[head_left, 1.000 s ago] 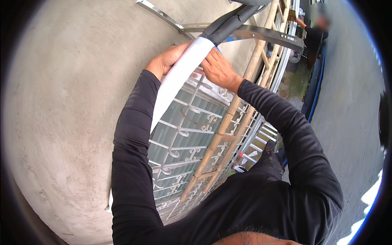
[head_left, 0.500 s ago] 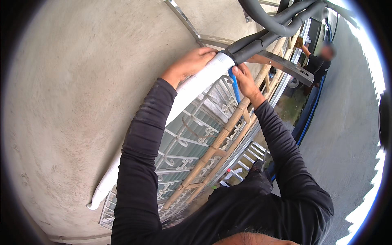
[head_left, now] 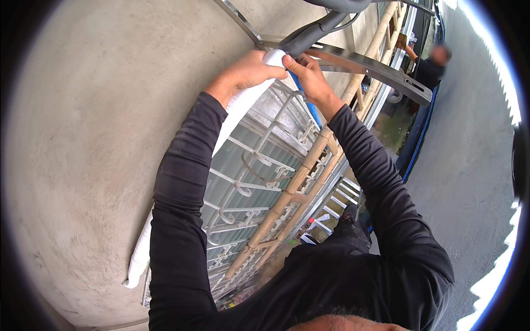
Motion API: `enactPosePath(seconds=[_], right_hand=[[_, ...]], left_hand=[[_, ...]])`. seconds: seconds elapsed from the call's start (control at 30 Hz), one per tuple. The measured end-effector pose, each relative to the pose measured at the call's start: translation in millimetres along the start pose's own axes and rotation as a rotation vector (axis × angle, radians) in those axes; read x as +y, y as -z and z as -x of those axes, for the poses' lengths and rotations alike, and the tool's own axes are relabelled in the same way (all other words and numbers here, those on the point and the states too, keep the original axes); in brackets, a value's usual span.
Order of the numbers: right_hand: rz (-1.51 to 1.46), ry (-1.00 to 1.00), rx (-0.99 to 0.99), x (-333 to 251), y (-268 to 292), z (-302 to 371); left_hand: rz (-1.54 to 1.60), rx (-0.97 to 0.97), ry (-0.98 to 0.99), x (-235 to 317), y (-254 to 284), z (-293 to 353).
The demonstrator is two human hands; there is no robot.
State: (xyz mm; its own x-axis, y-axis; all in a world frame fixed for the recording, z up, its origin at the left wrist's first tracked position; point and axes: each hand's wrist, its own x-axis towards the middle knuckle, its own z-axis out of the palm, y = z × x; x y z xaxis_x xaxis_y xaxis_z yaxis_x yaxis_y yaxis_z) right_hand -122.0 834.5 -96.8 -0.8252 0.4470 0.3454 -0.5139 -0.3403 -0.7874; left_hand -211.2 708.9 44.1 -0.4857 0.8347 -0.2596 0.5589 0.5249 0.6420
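Note:
A long white-wrapped pipe bundle (head_left: 238,108) slants along the wall, its upper end meeting black foam-covered pipes (head_left: 314,34). My left hand (head_left: 247,73) is closed round the bundle near that upper end, the thumb across its front. Just right of it, my right hand (head_left: 311,79) grips the same end, thumb pressed on the white wrapping and fingers curled behind. A blue strip-like thing (head_left: 313,113) shows below my right hand; whether the hand holds it is hidden. The bundle's lower end (head_left: 134,273) sticks out beyond my left sleeve.
A metal bracket (head_left: 375,69) juts out beside the pipes. Below are a white scrollwork window grille (head_left: 248,187), bamboo poles (head_left: 301,179) and a ladder (head_left: 338,201) by my foot. Another person (head_left: 430,69) stands at the upper right. Walls flank both sides.
Both hands and the bundle's upper end have shifted up and left in the picture. My right hand has come onto the white wrapping, closer to my left. The black pipes are bent differently.

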Motion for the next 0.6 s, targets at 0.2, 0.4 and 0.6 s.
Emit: enactPosePath(seconds=[0.2,0.4,0.6], right_hand=[[-0.08,-0.051,0.103,12,-12,-8],[-0.024,-0.105,0.176,9,-18,-12],[-0.042,-0.098,0.199,5,-22,-9]], left_hand=[[0.142,-0.014,0.056,-11,5,-6],[0.177,-0.103,0.117,-9,16,-2],[0.259,-0.17,0.15,-13,18,-4]])
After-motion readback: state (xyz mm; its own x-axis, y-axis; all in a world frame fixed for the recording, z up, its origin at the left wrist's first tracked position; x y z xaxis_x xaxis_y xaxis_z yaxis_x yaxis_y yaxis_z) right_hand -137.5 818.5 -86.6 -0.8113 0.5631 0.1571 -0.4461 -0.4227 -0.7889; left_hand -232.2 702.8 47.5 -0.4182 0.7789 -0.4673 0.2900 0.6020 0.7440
